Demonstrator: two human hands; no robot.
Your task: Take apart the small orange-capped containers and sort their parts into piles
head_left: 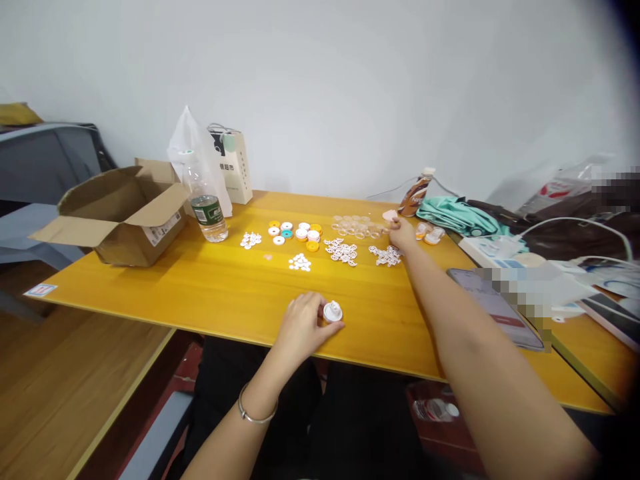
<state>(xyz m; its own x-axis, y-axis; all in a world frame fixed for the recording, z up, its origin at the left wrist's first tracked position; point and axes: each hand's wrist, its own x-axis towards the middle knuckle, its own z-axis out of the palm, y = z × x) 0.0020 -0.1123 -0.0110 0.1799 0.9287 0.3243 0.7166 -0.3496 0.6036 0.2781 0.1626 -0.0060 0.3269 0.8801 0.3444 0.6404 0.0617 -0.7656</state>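
Observation:
My left hand [305, 323], near the table's front edge, grips a small round white plastic part [333, 311] with a raised piece on top. Stretched far forward, my right hand [401, 235] has its fingers at the right end of a group of clear plastic rings [357, 227]; whether they pinch one is too small to make out. Just behind those fingers lies a pale flat piece [390, 215]. Nearer me are two piles of white cut-out pieces [341, 251]. Round white, orange and teal caps [301, 233] and small white pieces [300, 263] sit left of them.
An open cardboard box [125, 217], a water bottle [207, 207] and a paper bag [235, 163] stand at the left. A brown drink bottle [417, 193], green cloth [463, 217], orange-and-clear parts [430, 233], a phone [495, 307] and power strip [490, 250] line the right.

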